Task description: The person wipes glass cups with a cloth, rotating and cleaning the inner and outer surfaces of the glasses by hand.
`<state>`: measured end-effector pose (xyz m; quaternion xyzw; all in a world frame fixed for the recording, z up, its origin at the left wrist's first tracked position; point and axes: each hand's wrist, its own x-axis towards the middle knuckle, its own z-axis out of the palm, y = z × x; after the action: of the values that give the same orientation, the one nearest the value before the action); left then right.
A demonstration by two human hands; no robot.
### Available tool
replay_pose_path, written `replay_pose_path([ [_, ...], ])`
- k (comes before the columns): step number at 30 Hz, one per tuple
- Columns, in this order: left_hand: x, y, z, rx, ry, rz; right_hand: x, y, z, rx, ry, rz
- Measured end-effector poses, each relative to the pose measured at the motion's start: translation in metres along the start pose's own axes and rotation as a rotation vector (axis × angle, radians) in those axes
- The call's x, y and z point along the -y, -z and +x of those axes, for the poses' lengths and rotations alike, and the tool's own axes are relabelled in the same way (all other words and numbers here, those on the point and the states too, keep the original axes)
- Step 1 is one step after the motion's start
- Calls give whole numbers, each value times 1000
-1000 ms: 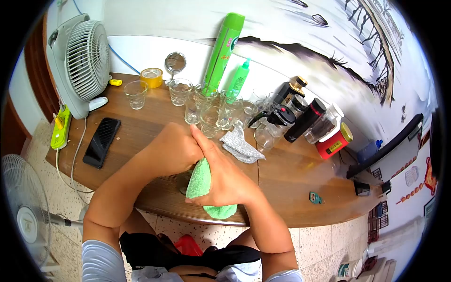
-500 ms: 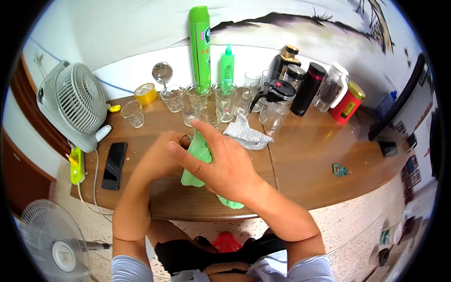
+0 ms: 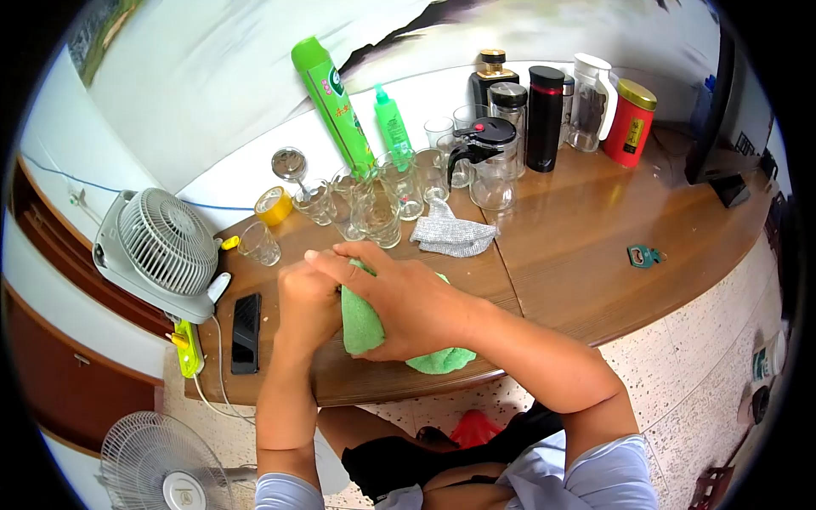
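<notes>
My right hand point(image 3: 404, 306) is wrapped round a green cloth point(image 3: 361, 325), whose lower end hangs out below the hand near the table's front edge. My left hand point(image 3: 308, 293) is closed and pressed against the cloth and the right hand; what its fingers grip is hidden. Just beyond both hands stand several clear glasses point(image 3: 376, 217). A crumpled grey cloth point(image 3: 455, 234) lies to the right of them, in front of a glass teapot with a black lid point(image 3: 493, 183).
On the left are a box fan point(image 3: 166, 251), a black phone point(image 3: 246, 333), a green power strip point(image 3: 189, 350) and yellow tape point(image 3: 273, 206). Behind stand a green spray can point(image 3: 333, 106), a black flask point(image 3: 544, 119) and a red tin point(image 3: 630, 127). A teal object point(image 3: 644, 256) lies right.
The view has turned and shifted. The right hand, seen with its fingers spread half a second ago, is now closed round the green cloth. Both hands remain together.
</notes>
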<state>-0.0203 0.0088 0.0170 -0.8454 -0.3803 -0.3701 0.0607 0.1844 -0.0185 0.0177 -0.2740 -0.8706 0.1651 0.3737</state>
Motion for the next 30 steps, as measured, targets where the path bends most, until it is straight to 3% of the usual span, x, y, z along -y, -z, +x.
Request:
replay_pose_path([
  [3, 0, 7, 8, 97, 174, 22, -6, -9, 2, -102, 120, -99],
  [6, 10, 0, 4, 193, 549, -412, -13, -15, 4, -251, 221, -220],
  [9, 19, -2, 5, 305, 656, -560, -15, -14, 4, -352, 257, -277],
  [13, 14, 1, 5, 229, 455, -420, -17, -15, 4, -378, 306, -283],
  [21, 12, 4, 4, 28, -48, -174, -5, -10, -3, -171, 113, -47],
  [24, 13, 1, 1, -125, -31, -187, -1, -12, -2, -186, 69, -14],
  [27, 23, -1, -1, -118, 237, -382, -1, -11, 0, -264, 140, 23],
  [30, 11, 8, 7, -62, 447, -1027, -7, -16, 4, -411, 192, 101],
])
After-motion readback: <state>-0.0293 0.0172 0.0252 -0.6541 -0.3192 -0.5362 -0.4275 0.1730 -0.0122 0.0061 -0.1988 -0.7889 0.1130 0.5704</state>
